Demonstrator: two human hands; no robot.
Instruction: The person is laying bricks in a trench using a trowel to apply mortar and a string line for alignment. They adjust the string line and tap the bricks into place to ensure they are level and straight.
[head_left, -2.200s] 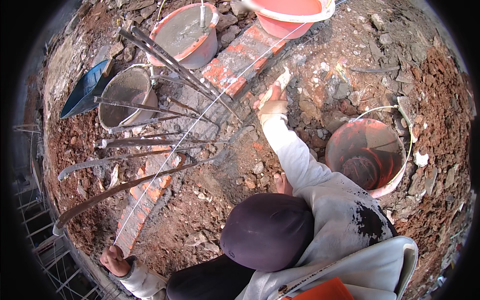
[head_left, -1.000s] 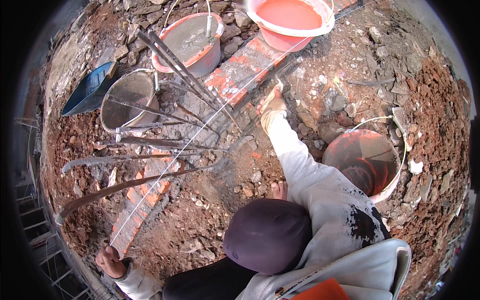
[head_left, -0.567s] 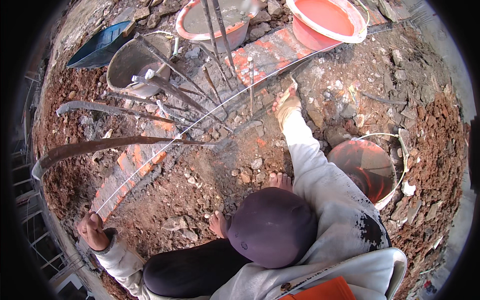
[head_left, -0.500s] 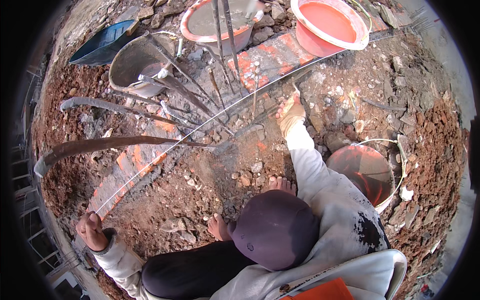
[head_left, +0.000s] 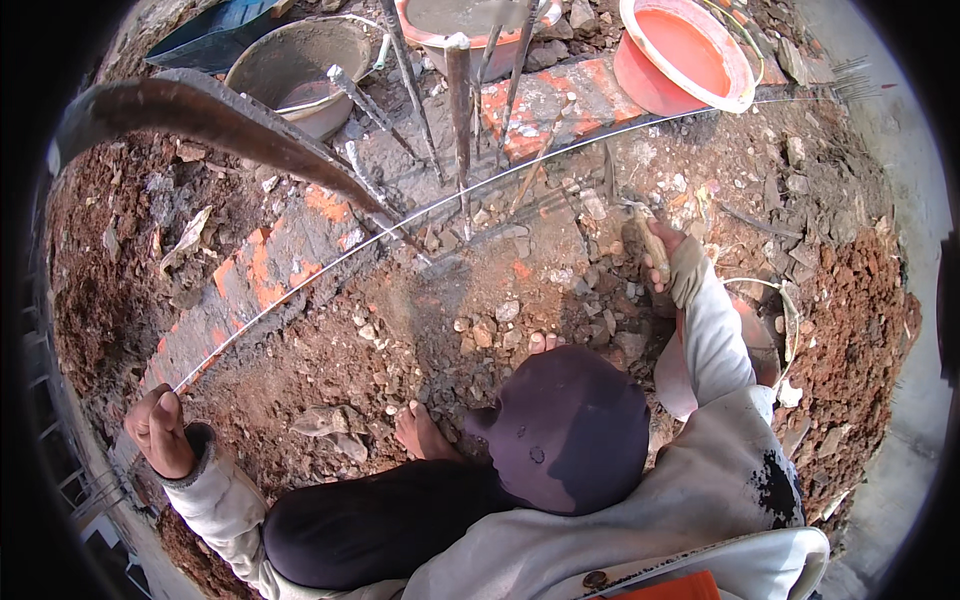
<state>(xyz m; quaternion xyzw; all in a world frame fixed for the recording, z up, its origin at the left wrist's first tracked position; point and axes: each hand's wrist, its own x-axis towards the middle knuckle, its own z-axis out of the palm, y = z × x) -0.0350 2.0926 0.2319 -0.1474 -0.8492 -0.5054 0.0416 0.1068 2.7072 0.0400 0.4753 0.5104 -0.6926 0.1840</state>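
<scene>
At the lower left, my left hand [head_left: 160, 432] is closed, its fingers pinching the near end of a white string [head_left: 325, 262]. The string stretches over the brick course [head_left: 262, 265] and on to the far right, past the red bucket. My right hand [head_left: 662, 250], right of the middle, wraps round the pale handle of a trowel [head_left: 638, 247]. The trowel's thin dark blade appears edge-on and points away from me, above the rubble. A bucket [head_left: 678, 372] sits partly hidden behind my right forearm.
Several bent steel bars [head_left: 458, 120] rise beside the string; a thick one [head_left: 215, 118] reaches toward me. Behind them stand a mortar bucket [head_left: 345, 50], a mortar tub [head_left: 435, 40] and a red bucket of reddish liquid [head_left: 640, 72]. Loose soil and stones [head_left: 490, 335] surround my bare feet.
My right hand has moved right and nearer me with the trowel, away from the string. My left hand still pinches the string. The view has shifted, so the steel bars look different.
</scene>
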